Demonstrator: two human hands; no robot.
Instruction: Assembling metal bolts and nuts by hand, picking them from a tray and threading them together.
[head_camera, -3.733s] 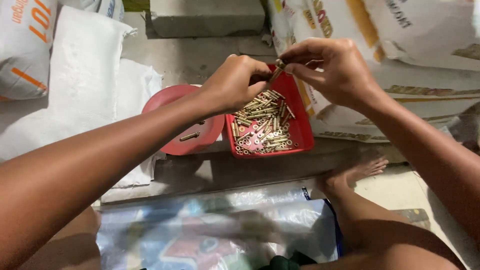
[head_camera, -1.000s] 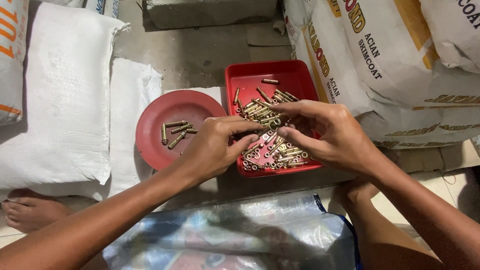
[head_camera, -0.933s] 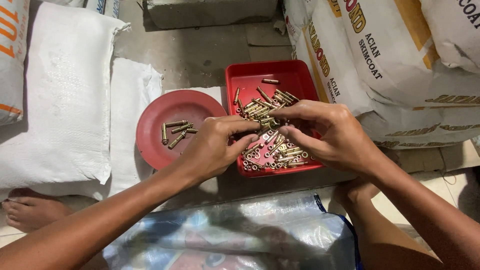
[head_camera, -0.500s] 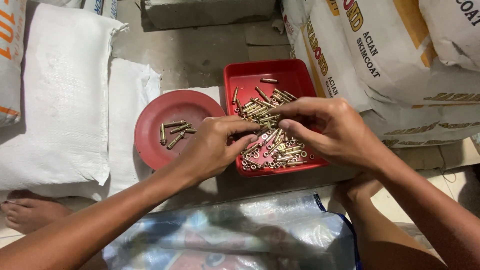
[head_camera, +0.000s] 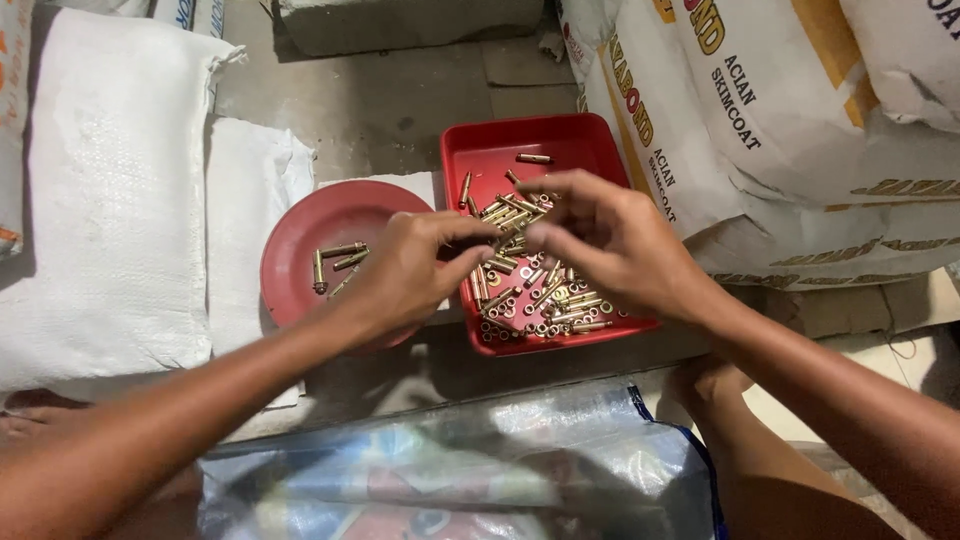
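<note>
A red square tray (head_camera: 497, 152) sits on the concrete floor and holds several small brass-coloured metal sleeves (head_camera: 548, 302). Left of it lies a red round plate (head_camera: 305, 222) with a few of the same metal pieces (head_camera: 340, 262). My left hand (head_camera: 408, 272) hovers over the plate's right edge, its thumb and forefinger reaching into the tray. My right hand (head_camera: 612, 242) is over the middle of the tray with its fingers curled towards the left hand's fingertips. Both hands are blurred by motion, so anything pinched between the fingers is hidden.
Printed white sacks (head_camera: 800, 140) are stacked tight against the tray's right side. Flat white woven bags (head_camera: 110, 190) lie to the left. A concrete block (head_camera: 400, 20) stands at the back. A clear plastic sheet (head_camera: 450, 470) covers my lap, and a bare foot (head_camera: 705, 385) rests below the tray.
Both hands came down from above the tray's far corner to its pile of pieces. In the last second the fingertips have drawn slightly apart above the pile.
</note>
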